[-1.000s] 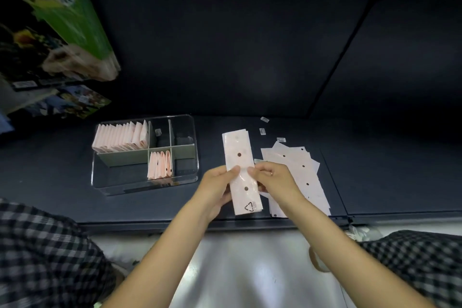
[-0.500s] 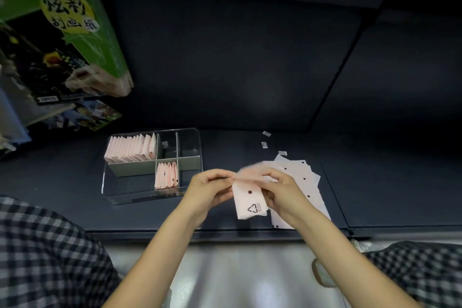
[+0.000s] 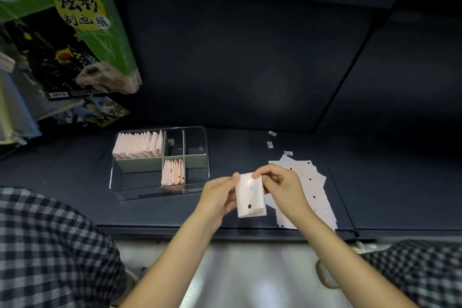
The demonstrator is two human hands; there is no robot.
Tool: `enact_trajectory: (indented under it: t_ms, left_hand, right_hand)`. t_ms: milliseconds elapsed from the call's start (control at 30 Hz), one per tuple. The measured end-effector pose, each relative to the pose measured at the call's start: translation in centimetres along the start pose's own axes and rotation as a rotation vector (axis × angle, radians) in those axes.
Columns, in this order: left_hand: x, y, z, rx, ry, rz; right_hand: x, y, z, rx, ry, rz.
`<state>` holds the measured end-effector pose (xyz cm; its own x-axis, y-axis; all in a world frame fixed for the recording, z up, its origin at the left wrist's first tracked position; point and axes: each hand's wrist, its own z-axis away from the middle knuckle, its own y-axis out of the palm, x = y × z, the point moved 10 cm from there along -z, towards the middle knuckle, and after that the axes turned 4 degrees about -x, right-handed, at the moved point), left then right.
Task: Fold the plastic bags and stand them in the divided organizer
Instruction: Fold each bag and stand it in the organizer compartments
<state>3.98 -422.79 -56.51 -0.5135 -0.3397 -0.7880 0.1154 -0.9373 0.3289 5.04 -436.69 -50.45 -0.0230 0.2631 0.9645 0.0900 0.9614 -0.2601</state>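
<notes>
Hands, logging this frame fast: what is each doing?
Left hand: pinches the folded bag.
Right hand: pinches the same bag's top edge.

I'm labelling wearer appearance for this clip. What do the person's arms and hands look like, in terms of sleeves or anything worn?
Both forearms are bare with no sleeves in view. The left hand shows no ring or watch. The right hand may carry a thin ring, but it is too small to confirm. Neither wrist shows a band. Black-and-white checked fabric covers the person at both lower corners.

Green scratch-paper pack [image 3: 75, 32] upper left — three small labels [image 3: 270, 144] on dark shelf [image 3: 75, 170].
</notes>
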Motion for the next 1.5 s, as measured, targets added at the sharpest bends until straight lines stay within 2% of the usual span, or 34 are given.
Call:
enact_trajectory:
  t_ms: [67, 167, 300, 433, 667, 867, 933, 1067, 1167, 1300, 1500]
  left_hand:
    - [0.0, -0.6, 0.0, -0.056, 0.033, 0.005]
    - [-2.1, -1.5, 0.2, -0.138, 0.246, -0.136]
    - [-4.7, 0.0, 1.6, -0.1, 0.547, -0.438]
    - [-5.2, 0.6, 2.1, -0.092, 0.634, -0.496]
    - [-4.8, -1.1, 1.5, -0.139, 0.553, -0.378]
    - [-2.6, -1.2, -0.2, 0.073, 0.321, -0.365]
    - [-2.0, -1.7, -0.6, 0.091, 0.264, -0.406]
    - [-2.1, -3.4, -1.3, -0.001, 0.274, -0.371]
    - [-2.1, -5.6, -1.9, -0.125, 0.277, -0.266]
    - [-2.0, -8.0, -2.7, -0.252, 0.285, -0.225]
    - [0.3, -9.0, -4.6, -0.143, 0.112, -0.101]
  right_hand:
    - [0.0, 0.2, 0.1, 0.02, -0.011, 0.033]
    - [0.0, 0.4, 0.2, 0.057, 0.003, 0.029]
    - [0.7, 1.3, 0.3, 0.113, -0.044, 0.152]
    - [0.3, 1.1, 0.0, 0.068, -0.025, 0.174]
    - [-0.4, 0.7, -0.6, 0.058, 0.084, 0.061]
    - [-0.7, -0.1, -1.2, 0.033, 0.112, 0.038]
    - [-1.0, -0.3, -1.5, 0.014, 0.131, 0.009]
    - [-3.2, 1.1, -1.4, -0.019, 0.241, -0.069]
    - [-5.1, 3.3, -0.6, 0.041, 0.34, -0.074]
    - [-6.4, 5.7, -0.2, 0.085, 0.367, -0.004]
    - [-7.5, 8.1, -1.2, 0.102, 0.392, 0.02]
